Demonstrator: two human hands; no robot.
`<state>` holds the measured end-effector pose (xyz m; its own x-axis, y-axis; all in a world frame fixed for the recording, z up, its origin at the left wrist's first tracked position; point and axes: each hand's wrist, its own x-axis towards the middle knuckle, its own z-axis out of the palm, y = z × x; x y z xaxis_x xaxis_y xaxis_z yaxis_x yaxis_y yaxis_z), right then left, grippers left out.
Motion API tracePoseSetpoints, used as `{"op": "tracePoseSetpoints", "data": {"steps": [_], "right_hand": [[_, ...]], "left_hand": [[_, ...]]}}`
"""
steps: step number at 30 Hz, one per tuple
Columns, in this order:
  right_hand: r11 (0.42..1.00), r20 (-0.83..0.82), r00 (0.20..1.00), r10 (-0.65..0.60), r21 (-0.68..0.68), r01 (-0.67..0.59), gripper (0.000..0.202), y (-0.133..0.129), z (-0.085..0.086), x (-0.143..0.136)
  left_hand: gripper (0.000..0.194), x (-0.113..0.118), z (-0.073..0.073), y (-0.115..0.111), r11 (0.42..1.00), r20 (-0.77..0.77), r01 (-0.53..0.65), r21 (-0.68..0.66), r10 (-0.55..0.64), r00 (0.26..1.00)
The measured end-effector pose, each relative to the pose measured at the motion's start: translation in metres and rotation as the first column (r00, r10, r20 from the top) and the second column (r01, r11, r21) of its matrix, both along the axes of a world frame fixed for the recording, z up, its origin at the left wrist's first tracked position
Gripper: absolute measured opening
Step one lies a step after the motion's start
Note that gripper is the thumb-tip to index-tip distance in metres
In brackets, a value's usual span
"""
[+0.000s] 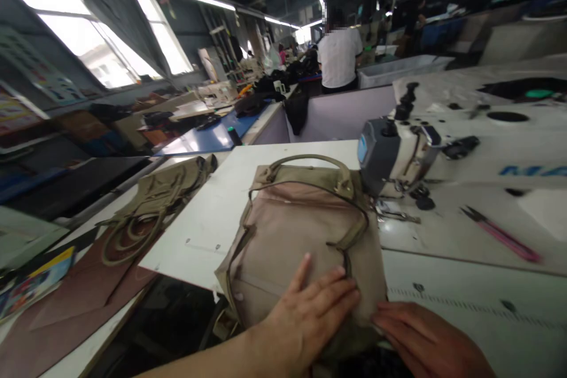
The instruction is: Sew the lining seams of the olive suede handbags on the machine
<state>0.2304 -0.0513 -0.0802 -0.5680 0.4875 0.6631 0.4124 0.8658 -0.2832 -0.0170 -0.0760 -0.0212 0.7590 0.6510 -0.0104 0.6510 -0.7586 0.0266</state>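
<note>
A khaki fabric bag (283, 230) lies on the white sewing table, its curved handle (310, 158) towards the far side and a dark-edged seam running round its panel. My left hand (305, 313) rests flat on the near part of the panel, fingers stretched out. At the bag's near right corner, my right hand (425, 331) has its fingers pressed together on the fabric edge. The bag's right side lies close to the needle area of the sewing machine (381, 150). Its nearest edge drops into shadow below my hands.
Pink-handled scissors (505, 236) lie on the machine bed to the right. More khaki bag pieces with handles (150, 195) and brown fabric (88, 301) lie on the left table. A person in a white shirt (340, 56) stands farther back, beside a grey bin (398, 74).
</note>
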Motion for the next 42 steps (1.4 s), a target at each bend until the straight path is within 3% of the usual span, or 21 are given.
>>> {"op": "tracePoseSetpoints", "data": {"steps": [2, 4, 12, 16, 20, 26, 31, 36, 42], "right_hand": [[0.992, -0.007, 0.999, -0.045, -0.117, 0.044, 0.033, -0.008, 0.017, -0.004], [0.978, -0.007, 0.997, -0.083, -0.191, 0.08, 0.03, -0.012, 0.025, -0.009], [0.959, -0.004, 0.994, -0.113, -0.263, 0.108, 0.024, -0.017, 0.02, -0.007], [0.955, -0.01, 0.993, -0.114, -0.278, 0.107, 0.021, -0.018, 0.017, -0.006], [0.951, -0.02, 0.992, -0.121, -0.289, 0.11, 0.022, -0.022, 0.014, -0.005], [0.91, 0.065, 0.997, -0.032, -0.412, 0.056, 0.024, -0.026, 0.028, -0.006], [0.927, 0.082, 0.995, -0.053, -0.367, 0.079, 0.019, -0.026, 0.028, -0.011], [0.932, 0.012, 0.999, -0.041, -0.36, 0.042, 0.023, -0.025, 0.027, -0.009], [0.945, 0.038, 0.997, 0.061, -0.324, -0.045, 0.025, -0.014, 0.038, 0.009]], "left_hand": [[0.104, 0.001, 0.009, 0.002, 0.986, -0.07, -0.022, -0.163, 0.011, 0.997], [0.109, 0.003, 0.011, 0.005, 0.976, -0.101, -0.042, -0.212, 0.021, 0.995], [0.09, 0.01, 0.02, 0.019, 0.972, -0.094, 0.063, -0.228, -0.086, 0.992], [0.083, 0.009, 0.023, 0.027, 0.95, -0.055, 0.088, -0.3, -0.109, 0.993], [0.083, 0.007, 0.02, 0.029, 0.929, 0.002, 0.119, -0.35, -0.127, 0.992], [0.091, 0.009, 0.019, 0.028, 0.924, -0.041, 0.126, -0.36, -0.15, 0.988], [0.094, 0.011, 0.017, 0.022, 0.951, -0.082, 0.109, -0.289, -0.138, 0.987], [0.062, 0.012, 0.012, 0.01, 0.987, -0.079, 0.145, -0.069, -0.151, 0.985], [0.043, 0.015, -0.004, -0.002, 0.968, 0.034, 0.09, 0.236, -0.1, 0.994]]}}
